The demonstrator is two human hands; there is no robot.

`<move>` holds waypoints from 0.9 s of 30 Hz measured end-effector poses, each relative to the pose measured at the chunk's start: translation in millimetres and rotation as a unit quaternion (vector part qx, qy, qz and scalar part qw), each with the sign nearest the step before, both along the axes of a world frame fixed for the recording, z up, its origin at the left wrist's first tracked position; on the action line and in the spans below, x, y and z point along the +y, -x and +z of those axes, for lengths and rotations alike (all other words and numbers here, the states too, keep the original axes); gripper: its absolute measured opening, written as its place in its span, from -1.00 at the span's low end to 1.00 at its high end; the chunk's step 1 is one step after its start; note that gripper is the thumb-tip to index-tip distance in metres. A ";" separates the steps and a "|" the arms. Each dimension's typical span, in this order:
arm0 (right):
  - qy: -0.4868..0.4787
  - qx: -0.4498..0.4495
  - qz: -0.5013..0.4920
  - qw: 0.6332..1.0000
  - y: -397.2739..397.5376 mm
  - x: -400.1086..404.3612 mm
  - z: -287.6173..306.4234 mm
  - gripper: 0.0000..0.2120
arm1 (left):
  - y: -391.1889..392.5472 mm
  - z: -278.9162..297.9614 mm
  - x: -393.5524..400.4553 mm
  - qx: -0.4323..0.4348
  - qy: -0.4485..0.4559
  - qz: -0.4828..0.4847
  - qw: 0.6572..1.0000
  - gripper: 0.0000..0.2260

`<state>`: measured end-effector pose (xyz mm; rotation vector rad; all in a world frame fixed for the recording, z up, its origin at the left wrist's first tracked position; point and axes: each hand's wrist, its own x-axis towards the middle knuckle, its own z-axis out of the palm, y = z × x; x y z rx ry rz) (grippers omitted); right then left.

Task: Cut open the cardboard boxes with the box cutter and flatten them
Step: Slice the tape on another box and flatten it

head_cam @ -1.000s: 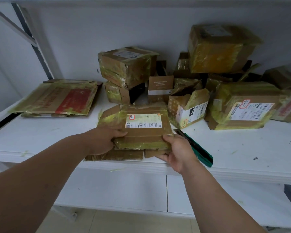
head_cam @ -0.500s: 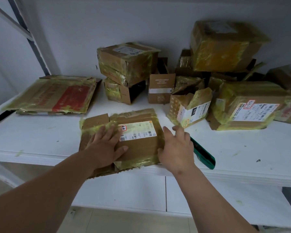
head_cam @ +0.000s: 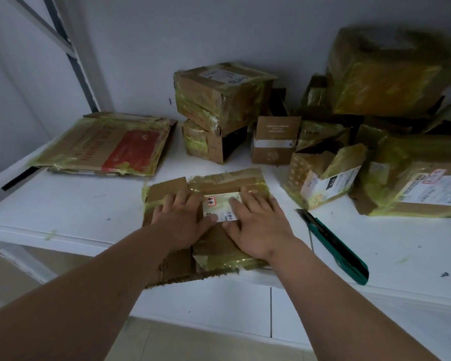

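Both hands down flat on the cut box — left hand spread over its left half, right hand over the right, fingers straight and pressing, gripping nothing. The box lies collapsed at the front edge of the white table, its near flap hanging a little over the lip, with a white shipping label showing between the two hands.

This looks like light, thin cardboard, stiff in the panels but springy at the folds, and the yellowish tape wrapped over it is likely slick under the palms. Pressing on the broad panels makes sense; to lift it, the side edges seem the best hold, since the taped faces could slide.

The box cutter lies on the table just to the right of the right hand, untouched, its blade end pointing away from the person. Behind it sits a heap of uncut boxes, and a flattened pile rests well off to the left.
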<state>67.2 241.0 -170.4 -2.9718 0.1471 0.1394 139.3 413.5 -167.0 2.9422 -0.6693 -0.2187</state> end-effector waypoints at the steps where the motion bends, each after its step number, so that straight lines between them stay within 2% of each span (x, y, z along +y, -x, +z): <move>1: -0.009 0.022 0.006 1.000 0.7 1.2 -8.9 -0.37 | 4.0 -6.8 -0.9 -0.008 -0.011 -0.003 1.000 -0.38; 4: 0.004 0.042 0.001 0.999 -5.2 -3.3 -13.3 -0.36 | 5.1 -22.5 0.0 -0.001 -0.052 -0.043 0.998 -0.33; 6: 0.029 0.029 0.002 0.999 -19.8 -4.0 -0.6 -0.36 | -6.0 -17.6 1.7 0.024 -0.035 -0.059 0.997 -0.31; 8: 0.027 0.009 0.000 1.000 -32.8 -4.6 3.4 -0.34 | -15.2 -11.7 1.5 -0.006 0.001 -0.045 0.999 -0.31; 10: 0.005 0.034 0.004 0.999 -37.7 -6.3 -5.5 -0.31 | -19.8 -13.8 0.2 -0.022 0.020 -0.019 0.999 -0.26; 14: -0.004 0.063 -0.002 0.998 -40.8 -12.8 -22.4 -0.30 | -28.0 -24.1 -4.0 0.051 -0.053 -0.026 0.997 -0.23; 20: 0.005 0.057 -0.008 0.998 -41.4 -10.8 -23.3 -0.29 | -32.4 -22.5 -2.8 0.076 -0.069 -0.036 0.994 -0.23; 24: 0.038 0.042 -0.010 0.998 -36.9 -7.8 -23.0 -0.31 | -19.6 -15.0 3.0 0.026 -0.061 -0.019 0.998 -0.28; 27: 0.067 -0.020 -0.020 0.997 -28.2 0.2 -20.1 -0.36 | -2.2 -7.9 1.9 -0.041 -0.049 -0.007 0.998 -0.34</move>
